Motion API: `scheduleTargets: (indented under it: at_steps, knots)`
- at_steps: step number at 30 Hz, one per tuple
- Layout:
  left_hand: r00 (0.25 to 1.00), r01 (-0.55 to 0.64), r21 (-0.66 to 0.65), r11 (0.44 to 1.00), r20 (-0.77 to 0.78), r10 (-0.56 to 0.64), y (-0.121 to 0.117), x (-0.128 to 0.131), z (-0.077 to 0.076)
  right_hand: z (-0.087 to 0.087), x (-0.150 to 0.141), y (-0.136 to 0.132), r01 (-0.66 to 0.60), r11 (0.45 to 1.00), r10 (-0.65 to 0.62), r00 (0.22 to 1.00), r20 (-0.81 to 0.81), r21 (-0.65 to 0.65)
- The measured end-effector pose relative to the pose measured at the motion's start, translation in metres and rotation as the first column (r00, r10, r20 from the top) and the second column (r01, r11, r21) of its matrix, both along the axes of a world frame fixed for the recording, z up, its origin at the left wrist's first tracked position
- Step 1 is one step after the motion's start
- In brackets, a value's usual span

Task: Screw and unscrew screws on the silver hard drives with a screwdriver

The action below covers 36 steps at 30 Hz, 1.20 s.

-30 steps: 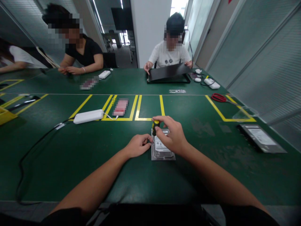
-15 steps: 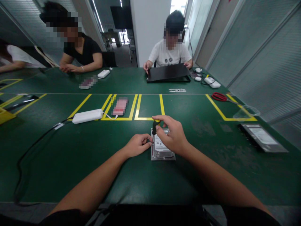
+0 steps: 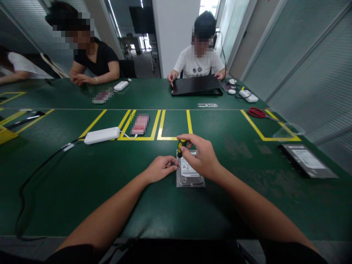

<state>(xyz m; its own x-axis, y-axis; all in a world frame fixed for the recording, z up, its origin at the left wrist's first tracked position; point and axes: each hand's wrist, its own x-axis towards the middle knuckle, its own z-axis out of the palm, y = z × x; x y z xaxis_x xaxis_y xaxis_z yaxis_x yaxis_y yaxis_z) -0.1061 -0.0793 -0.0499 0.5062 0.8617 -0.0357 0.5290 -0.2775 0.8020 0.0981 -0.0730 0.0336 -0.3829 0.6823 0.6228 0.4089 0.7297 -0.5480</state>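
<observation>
A hard drive [image 3: 190, 179] lies flat on the green table in front of me, its white label facing up. My right hand [image 3: 202, 156] grips a small black and yellow screwdriver [image 3: 180, 147] by the handle, from above. The screwdriver stands nearly upright, its tip down at the drive's left edge. Beside that tip is my left hand [image 3: 162, 169], with thumb and fingertips drawn together at the drive's edge. Whether they pinch the screwdriver's shaft or a small screw, I cannot tell. My right hand covers part of the drive's label.
Another hard drive [image 3: 308, 160] lies to the right, below red-handled scissors [image 3: 258, 113] and a clear plastic piece [image 3: 291, 130]. A white power bank [image 3: 101, 135] with a black cable sits left, near a phone [image 3: 140, 124]. Across the table, a person holds a black panel [image 3: 196, 85].
The screwdriver's handle has turned in my right hand, so more of its yellow side shows. Both hands have stayed almost in place at the drive.
</observation>
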Motion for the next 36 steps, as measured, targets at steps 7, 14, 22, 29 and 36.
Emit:
scheduleTargets:
  at_steps: [7,14,22,29,36]
  knots:
    - [1.0,0.006,0.035,0.999,0.008,-0.007,0.002,-0.001,-0.003,-0.001,-0.002,0.0,-0.024,1.0,0.024,0.999,0.03,-0.017]
    - [1.0,0.015,0.012,1.0,0.001,-0.015,0.003,0.0,-0.003,-0.005,-0.003,0.0,0.026,0.999,-0.026,0.999,-0.021,0.02]
    - [1.0,0.014,0.03,0.999,-0.028,-0.013,0.001,0.0,-0.001,0.021,0.013,-0.003,0.102,0.995,-0.102,0.988,-0.116,-0.006]
    - [0.996,0.05,0.128,0.991,-0.082,-0.04,0.001,0.0,-0.003,0.021,0.014,-0.003,0.114,0.993,-0.113,0.985,-0.133,-0.003]
    - [0.99,0.059,0.189,0.98,-0.135,-0.034,-0.002,0.002,-0.003,0.021,0.014,-0.003,0.106,0.994,-0.104,0.985,-0.138,0.002]
